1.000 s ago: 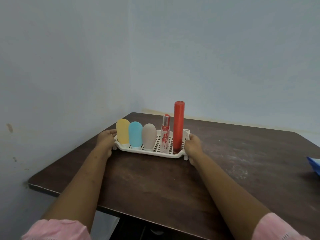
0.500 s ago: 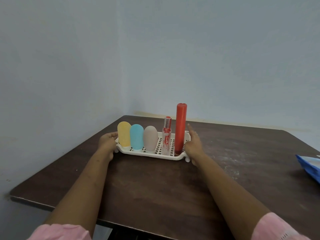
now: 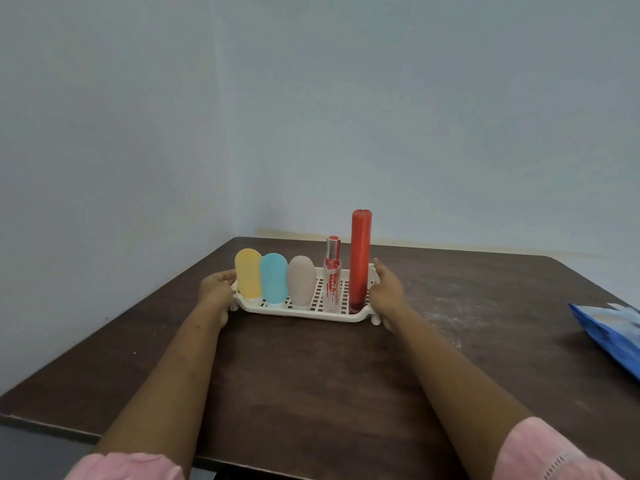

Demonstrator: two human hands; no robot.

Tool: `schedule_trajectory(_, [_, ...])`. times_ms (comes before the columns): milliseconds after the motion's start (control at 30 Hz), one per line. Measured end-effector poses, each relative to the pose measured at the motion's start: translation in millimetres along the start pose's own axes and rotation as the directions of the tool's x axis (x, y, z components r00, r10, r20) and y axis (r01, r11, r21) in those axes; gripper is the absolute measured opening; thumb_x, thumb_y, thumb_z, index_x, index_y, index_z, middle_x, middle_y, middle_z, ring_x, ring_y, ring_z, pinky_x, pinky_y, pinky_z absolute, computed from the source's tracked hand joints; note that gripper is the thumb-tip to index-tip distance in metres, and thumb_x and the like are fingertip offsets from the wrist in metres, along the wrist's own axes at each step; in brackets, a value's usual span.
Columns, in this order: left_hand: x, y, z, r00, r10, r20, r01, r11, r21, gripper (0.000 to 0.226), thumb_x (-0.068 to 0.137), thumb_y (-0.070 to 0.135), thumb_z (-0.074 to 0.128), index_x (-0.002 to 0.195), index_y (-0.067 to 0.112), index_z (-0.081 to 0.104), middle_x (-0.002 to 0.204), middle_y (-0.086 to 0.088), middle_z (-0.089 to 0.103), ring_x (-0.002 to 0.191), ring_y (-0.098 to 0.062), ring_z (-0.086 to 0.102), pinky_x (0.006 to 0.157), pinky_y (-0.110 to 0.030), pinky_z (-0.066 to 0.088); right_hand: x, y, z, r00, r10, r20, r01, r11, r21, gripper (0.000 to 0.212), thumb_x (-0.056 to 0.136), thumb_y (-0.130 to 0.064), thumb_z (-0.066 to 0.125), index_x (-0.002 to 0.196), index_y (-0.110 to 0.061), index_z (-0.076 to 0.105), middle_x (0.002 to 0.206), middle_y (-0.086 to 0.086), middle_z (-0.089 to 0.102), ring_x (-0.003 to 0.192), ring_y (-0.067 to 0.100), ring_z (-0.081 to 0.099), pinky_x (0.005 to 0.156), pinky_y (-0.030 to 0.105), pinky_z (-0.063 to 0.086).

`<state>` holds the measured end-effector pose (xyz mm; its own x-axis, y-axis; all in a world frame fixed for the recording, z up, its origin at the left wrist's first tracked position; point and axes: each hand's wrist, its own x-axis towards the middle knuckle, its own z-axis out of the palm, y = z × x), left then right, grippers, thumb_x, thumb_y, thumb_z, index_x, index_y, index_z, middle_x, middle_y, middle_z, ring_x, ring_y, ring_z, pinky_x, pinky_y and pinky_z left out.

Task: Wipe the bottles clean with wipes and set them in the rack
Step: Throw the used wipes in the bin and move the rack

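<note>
Toward 12 o'clock on the dark tabletop point(image 3: 311, 375) stands a white rack point(image 3: 304, 315), its long side facing the viewer. Five bottles stand upright in one row inside it, running from 9 to 3 o'clock: yellow bottle point(image 3: 248, 273), blue bottle point(image 3: 274, 280), beige bottle point(image 3: 301, 282), clear bottle point(image 3: 332, 275) and tall red bottle point(image 3: 361, 258). The three squat ones stand cap-down, probably so that they drain. The left hand point(image 3: 215, 291) holds the rack's 9 o'clock end, its fingers point(image 3: 225, 274) curled over the rim. The right hand point(image 3: 387, 293) lies against the 3 o'clock end with the forefinger straight along the wall, a relaxed touch and not a grip as far as can be seen. One hand at each end suggests the loaded rack is being steadied or squared up without tipping the tall bottle. A blue packet point(image 3: 609, 336), possibly the wipes, lies well apart at 3 o'clock. With every visible bottle racked, the task appears nearly complete.
</note>
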<state>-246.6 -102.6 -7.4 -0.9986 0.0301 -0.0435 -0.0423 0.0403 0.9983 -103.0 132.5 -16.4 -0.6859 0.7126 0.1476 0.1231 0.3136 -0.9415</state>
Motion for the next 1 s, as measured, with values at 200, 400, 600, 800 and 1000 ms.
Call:
schedule_trajectory(200, [-10,4,18,1.000,-0.009,0.001,0.009,1.000,-0.001,0.040,0.098,-0.006,0.026,0.123,0.001,0.056,0.121,-0.012,0.059,0.064,-0.015,0.050,0.054,-0.029,0.038,9,9,-17,0.999,0.045,-0.019,-0.045,0.999,-0.024,0.059,0.094,0.007,0.029,0.148,-0.020,0.027,0.150,0.005,0.034,0.110,0.025,0.056,0.060,0.022,0.050])
schedule_trajectory(400, [-17,6,38,1.000,-0.014,0.022,0.014,1.000,0.012,0.042,0.095,-0.009,0.026,0.124,0.001,0.055,0.124,-0.013,0.058,0.068,-0.015,0.052,0.056,-0.029,0.040,21,19,-34,0.999,0.024,-0.044,-0.026,0.998,-0.064,0.055,0.095,0.002,0.028,0.145,-0.019,0.033,0.143,0.006,0.044,0.096,0.020,0.059,0.052,0.027,0.052])
schedule_trajectory(600, [-19,5,60,0.998,-0.013,0.057,0.010,0.999,0.043,0.045,0.093,-0.010,0.026,0.124,0.003,0.056,0.123,-0.010,0.060,0.082,-0.020,0.057,0.057,-0.030,0.041,25,25,-55,0.997,0.034,-0.068,-0.037,0.998,-0.048,0.055,0.093,0.003,0.030,0.143,-0.019,0.037,0.137,0.006,0.049,0.099,0.029,0.063,0.051,0.031,0.056])
schedule_trajectory(800, [-24,5,84,0.997,-0.006,0.072,0.002,0.999,0.046,0.043,0.095,-0.008,0.026,0.123,0.005,0.057,0.123,-0.011,0.060,0.079,-0.018,0.057,0.059,-0.030,0.044,26,28,-78,0.996,0.023,-0.086,-0.028,0.998,-0.055,0.053,0.096,0.004,0.032,0.146,-0.014,0.032,0.143,0.009,0.043,0.085,0.020,0.061,0.041,0.021,0.048])
schedule_trajectory(1000, [-30,5,107,0.995,-0.006,0.103,0.000,0.998,0.060,0.045,0.093,-0.011,0.027,0.125,0.004,0.056,0.126,-0.010,0.059,0.088,-0.020,0.057,0.059,-0.029,0.044,23,31,-101,0.990,0.007,-0.140,-0.016,0.998,-0.062,0.046,0.097,0.004,0.031,0.138,-0.014,0.043,0.129,0.008,0.054,0.088,0.017,0.062,0.056,0.023,0.051])
